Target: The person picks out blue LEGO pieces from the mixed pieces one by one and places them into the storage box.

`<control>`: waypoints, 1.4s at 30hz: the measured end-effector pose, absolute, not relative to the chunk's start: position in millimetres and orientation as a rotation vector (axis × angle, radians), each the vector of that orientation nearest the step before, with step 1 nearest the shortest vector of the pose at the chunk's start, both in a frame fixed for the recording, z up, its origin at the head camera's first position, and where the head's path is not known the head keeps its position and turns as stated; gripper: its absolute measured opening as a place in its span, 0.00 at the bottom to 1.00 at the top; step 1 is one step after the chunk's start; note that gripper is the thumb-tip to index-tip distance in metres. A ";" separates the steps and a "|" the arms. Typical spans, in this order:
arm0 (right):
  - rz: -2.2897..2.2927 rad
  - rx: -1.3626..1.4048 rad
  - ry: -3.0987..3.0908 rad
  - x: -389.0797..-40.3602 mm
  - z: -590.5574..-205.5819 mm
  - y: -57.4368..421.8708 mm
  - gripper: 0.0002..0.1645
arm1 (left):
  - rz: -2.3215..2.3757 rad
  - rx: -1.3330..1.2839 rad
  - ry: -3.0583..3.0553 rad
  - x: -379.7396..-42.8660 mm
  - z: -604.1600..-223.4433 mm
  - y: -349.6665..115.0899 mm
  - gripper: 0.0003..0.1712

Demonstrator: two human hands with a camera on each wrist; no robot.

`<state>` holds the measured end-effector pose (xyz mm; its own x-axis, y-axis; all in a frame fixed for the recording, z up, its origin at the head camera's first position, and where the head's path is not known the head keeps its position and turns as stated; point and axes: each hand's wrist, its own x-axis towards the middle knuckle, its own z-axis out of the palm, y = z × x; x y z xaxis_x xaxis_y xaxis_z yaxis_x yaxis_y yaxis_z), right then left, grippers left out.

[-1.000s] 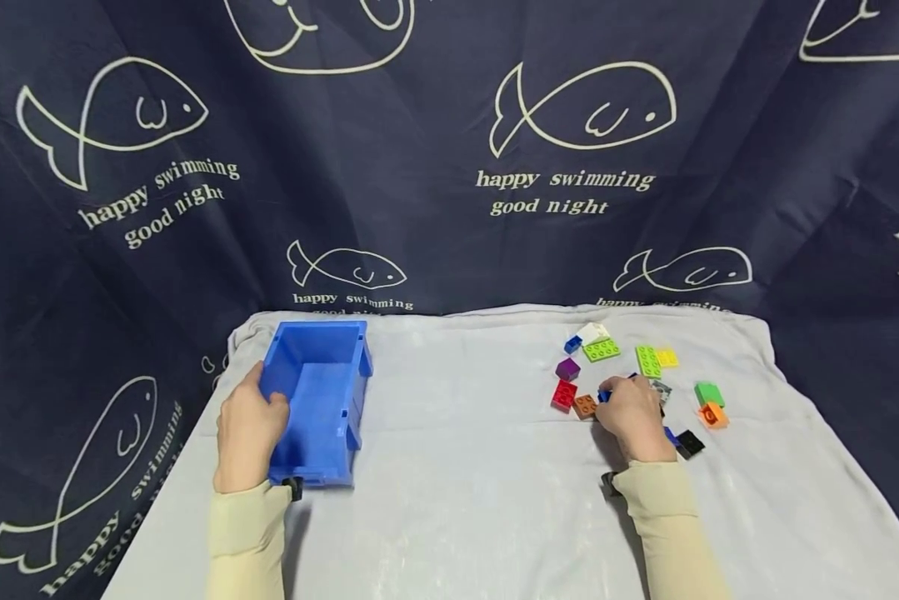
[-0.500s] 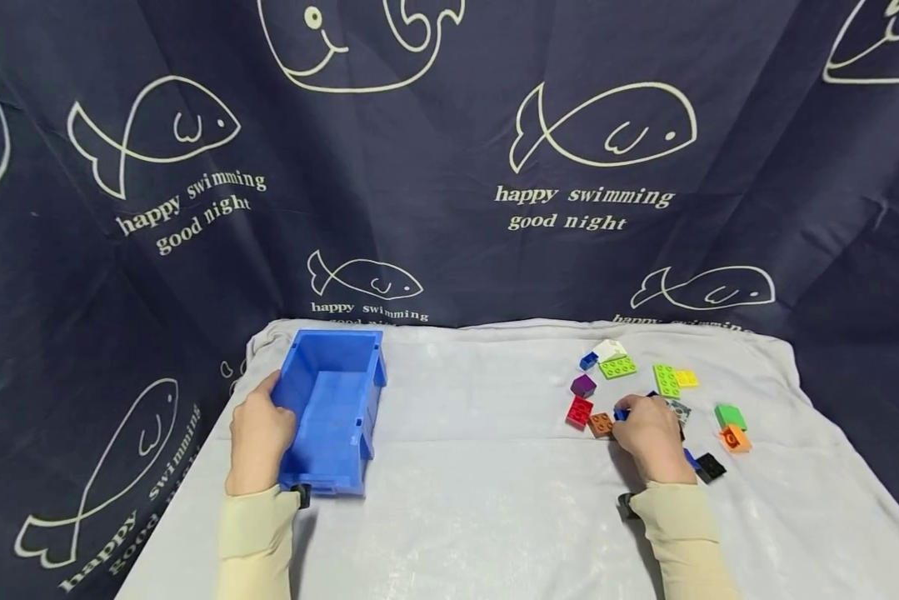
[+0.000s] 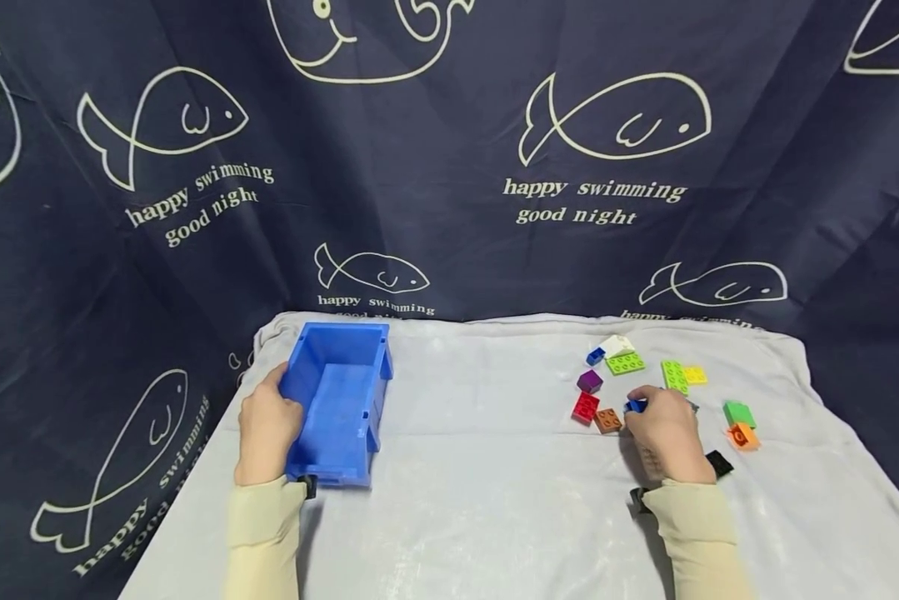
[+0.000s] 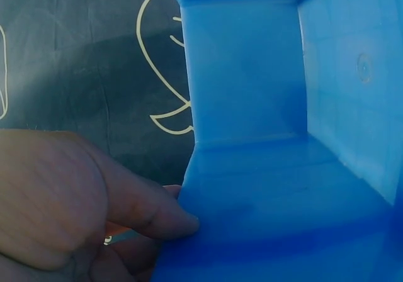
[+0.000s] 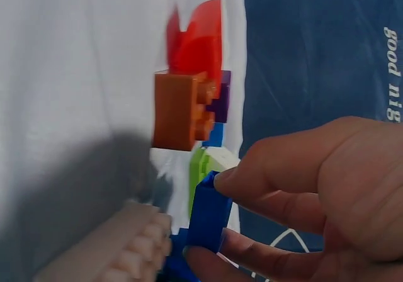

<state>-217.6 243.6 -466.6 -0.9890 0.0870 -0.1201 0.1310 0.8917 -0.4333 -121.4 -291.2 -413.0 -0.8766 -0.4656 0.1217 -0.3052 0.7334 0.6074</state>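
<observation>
At the left of the head view stands a blue plastic bin [image 3: 342,400]. My left hand [image 3: 269,425] grips its left wall; in the left wrist view the thumb [image 4: 170,216] lies on the inner side, other fingers outside. My right hand [image 3: 666,425] is over the brick pile on the right. It pinches a small blue toy brick [image 5: 210,213] between thumb and fingers. A pale beige studded brick [image 5: 119,247] and another blue brick [image 5: 179,257] sit close by. My hand hides part of the pile in the head view.
Around the right hand lie a brown brick [image 3: 608,420], a red brick [image 3: 586,407], a purple brick [image 3: 589,382], lime bricks [image 3: 674,377], a yellow brick [image 3: 695,375], a green brick [image 3: 738,413], an orange brick [image 3: 743,437] and a black brick [image 3: 719,464]. White cloth [image 3: 479,500] covers the table.
The head view has shifted. My right hand has moved slightly right over the pile, covering the grey brick and the blue one beside the black brick. My left hand keeps its grip on the bin.
</observation>
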 end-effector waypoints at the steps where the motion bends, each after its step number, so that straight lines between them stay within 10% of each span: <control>1: -0.700 0.172 2.960 -216.8 -465.1 244.2 0.26 | -0.869 0.606 -2.671 -121.5 -412.8 -290.8 0.39; 42: -0.901 -0.291 3.210 -213.4 -432.4 153.3 0.21 | -0.886 0.584 -2.673 -120.9 -415.4 -293.4 0.40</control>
<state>-213.4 153.3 -432.4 -0.9641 -0.1100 0.2418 -0.2198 0.8415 -0.4935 -120.9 -293.4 -415.4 -0.8838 -0.4518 0.1215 -0.2898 0.7325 0.6160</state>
